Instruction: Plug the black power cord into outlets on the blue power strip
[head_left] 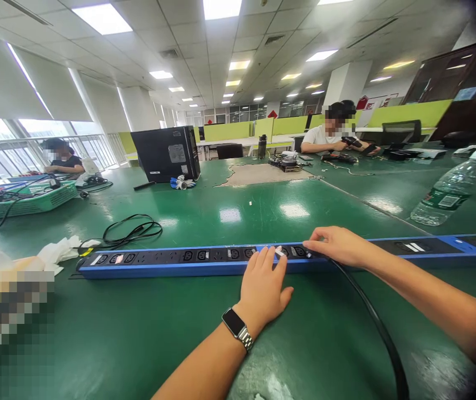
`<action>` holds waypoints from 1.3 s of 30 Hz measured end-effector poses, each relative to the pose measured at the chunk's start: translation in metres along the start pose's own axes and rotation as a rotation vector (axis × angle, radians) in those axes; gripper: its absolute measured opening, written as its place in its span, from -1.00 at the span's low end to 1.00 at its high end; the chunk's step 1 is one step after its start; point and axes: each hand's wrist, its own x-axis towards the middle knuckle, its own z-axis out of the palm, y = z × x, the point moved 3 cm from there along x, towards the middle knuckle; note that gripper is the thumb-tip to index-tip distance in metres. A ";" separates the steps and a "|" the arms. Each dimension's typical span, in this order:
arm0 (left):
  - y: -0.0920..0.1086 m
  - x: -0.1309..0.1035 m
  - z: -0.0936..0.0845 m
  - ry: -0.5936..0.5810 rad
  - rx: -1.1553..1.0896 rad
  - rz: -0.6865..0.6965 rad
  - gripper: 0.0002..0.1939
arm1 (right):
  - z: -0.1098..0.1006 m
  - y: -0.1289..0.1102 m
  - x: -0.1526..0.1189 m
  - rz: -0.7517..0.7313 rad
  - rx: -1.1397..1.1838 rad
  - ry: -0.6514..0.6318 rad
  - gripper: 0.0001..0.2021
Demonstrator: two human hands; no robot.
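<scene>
A long blue and black power strip (158, 269) with rows of sockets lies across the green table. My left hand (262, 286), a watch on its wrist, rests palm down on the strip's front edge with fingers stretched out over the sockets. Beside its index finger is a small white label (280, 251). My right hand (340, 245) is over the strip just to the right, thumb and fingers brought together; what they pinch, if anything, is hidden. From beneath that hand a thick black cable (373, 311) runs down toward the front right.
A clear plastic bottle (446, 191) stands tilted-looking at right. Behind the strip lie a coiled black cord (133, 230), a black computer case (166, 153) and a green basket (50, 197). One person (325, 136) works at back right, another (65, 161) at left.
</scene>
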 end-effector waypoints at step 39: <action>0.046 0.050 0.002 0.033 0.143 0.126 -0.53 | -0.009 0.006 -0.003 0.059 -0.107 0.069 -0.69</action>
